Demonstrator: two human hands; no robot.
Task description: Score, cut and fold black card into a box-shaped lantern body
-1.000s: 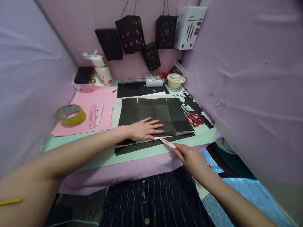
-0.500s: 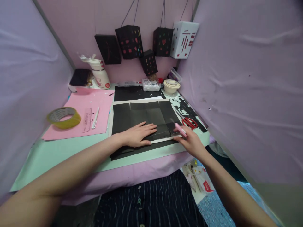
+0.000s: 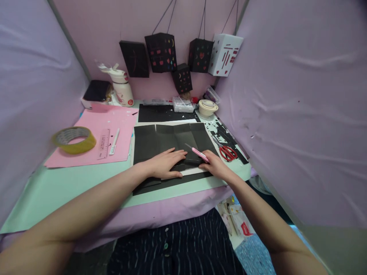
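Note:
A creased sheet of black card (image 3: 163,141) lies on the table, with short slits along its edges. My left hand (image 3: 166,163) rests flat on its near part, fingers stretched out. In my right hand (image 3: 214,164) is a pink craft knife (image 3: 200,154), its thin blade pointing up and left above the card. The fingers of that hand are close to the card's near right flap (image 3: 193,162), which looks bent up; whether they grip it I cannot tell. White board and more black paper show under the near edge.
Red-handled scissors (image 3: 228,152) lie right of the card beside black scraps (image 3: 226,133). To the left, yellow tape (image 3: 73,140), a ruler (image 3: 103,144) and a white pen (image 3: 114,142) are on pink paper (image 3: 123,118). A lidded bowl (image 3: 208,108) and cotton swabs (image 3: 183,104) stand behind.
My right hand has moved left with the craft knife, from the card's right edge to over its near right part. The near flap there now looks raised. My left hand stays put.

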